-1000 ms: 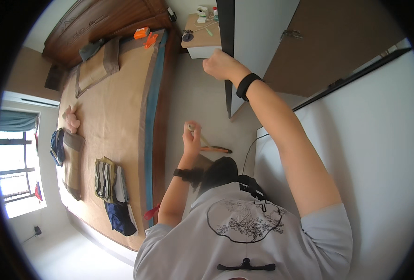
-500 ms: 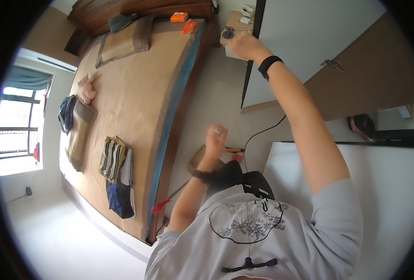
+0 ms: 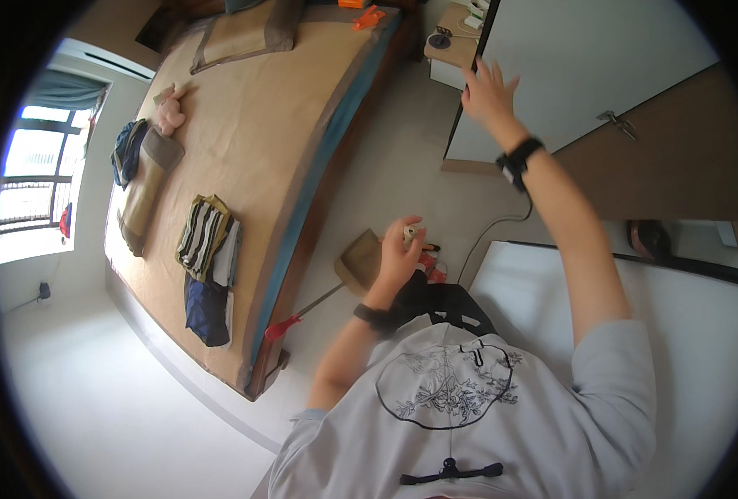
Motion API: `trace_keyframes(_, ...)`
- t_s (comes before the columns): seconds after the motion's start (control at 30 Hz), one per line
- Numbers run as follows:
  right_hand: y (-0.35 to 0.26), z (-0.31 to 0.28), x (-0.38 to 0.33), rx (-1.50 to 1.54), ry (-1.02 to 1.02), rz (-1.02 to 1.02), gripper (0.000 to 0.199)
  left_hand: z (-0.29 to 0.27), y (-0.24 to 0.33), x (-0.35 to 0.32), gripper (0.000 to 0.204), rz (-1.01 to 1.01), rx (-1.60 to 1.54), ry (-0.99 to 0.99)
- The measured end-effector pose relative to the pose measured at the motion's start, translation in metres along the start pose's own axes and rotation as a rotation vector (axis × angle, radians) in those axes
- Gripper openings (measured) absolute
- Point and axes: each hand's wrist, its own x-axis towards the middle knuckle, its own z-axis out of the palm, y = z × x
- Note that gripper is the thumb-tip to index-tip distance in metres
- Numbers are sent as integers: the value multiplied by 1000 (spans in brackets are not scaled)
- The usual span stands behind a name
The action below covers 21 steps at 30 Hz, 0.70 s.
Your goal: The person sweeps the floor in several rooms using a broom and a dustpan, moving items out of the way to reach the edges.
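Cream handle (image 3: 410,234) near flower-printed shirt (image 3: 469,407)

Pale handle end (image 3: 410,232), gripped, white panel (image 3: 564,62), dark-edged

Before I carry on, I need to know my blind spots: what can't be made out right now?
All in the head view:
- Pale thing in the left hand: mostly hidden by the fingers.
- Dustpan: right part hidden behind that hand.
- Right hand: contact with the door unclear from this angle.
- Orange box: cut off by the top edge.
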Motion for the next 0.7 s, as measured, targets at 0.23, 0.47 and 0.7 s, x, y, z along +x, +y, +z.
trace_keyframes(0.23, -114, -69, -178, 1348, -1167, -196, 49, -37, 23, -25, 29, -13, 48, 22)
trace_keyframes(0.47, -163, -97, -197, 912, -805, 163, 25, -99, 9, -60, 44, 200, 453, -262)
trace_keyframes(0.7, -107, -94, -199, 1027, -917, 482, 24, -232, -44, -122, 58, -605, 1364, 114)
